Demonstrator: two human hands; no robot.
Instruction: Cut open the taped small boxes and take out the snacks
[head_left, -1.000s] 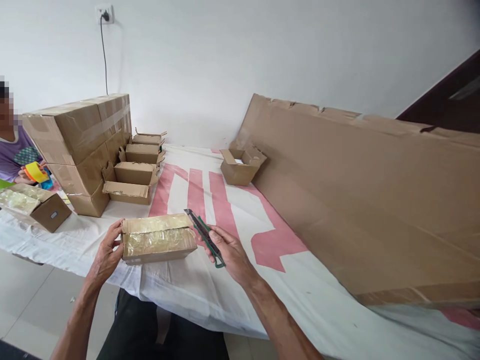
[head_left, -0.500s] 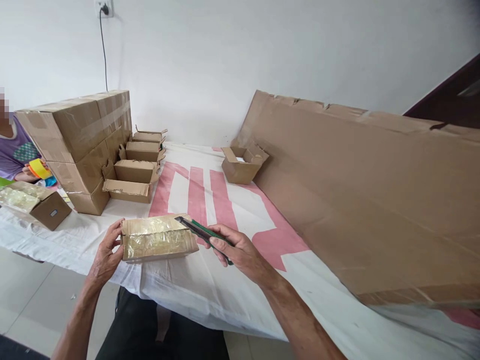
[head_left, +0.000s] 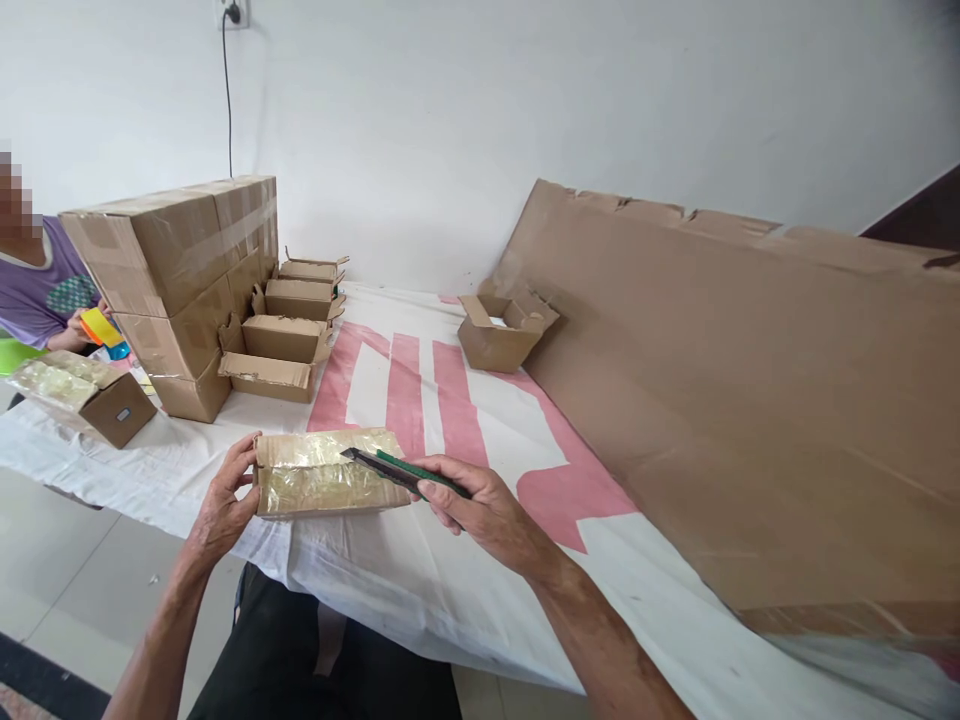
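A small cardboard box (head_left: 322, 490) with clear, yellowish tape along its top lies near the table's front edge. My left hand (head_left: 227, 500) grips its left end, thumb on the near side and fingers at the far corner. In my right hand (head_left: 469, 500) is a green and black utility knife (head_left: 394, 470), its blade pointing left over the taped top. Whether the tip touches the tape I cannot tell.
Large taped cartons (head_left: 180, 260) are stacked at left, beside several open small boxes (head_left: 270, 370). Another taped box (head_left: 112, 405) sits near a person in purple (head_left: 45, 280) with a tape roll (head_left: 97, 328). An open box (head_left: 499, 340) stands by a big cardboard sheet (head_left: 735, 400).
The view has shifted slightly left, so things appear further right. Over the taped top, the knife tip has moved left along the box. My left hand keeps its grip.
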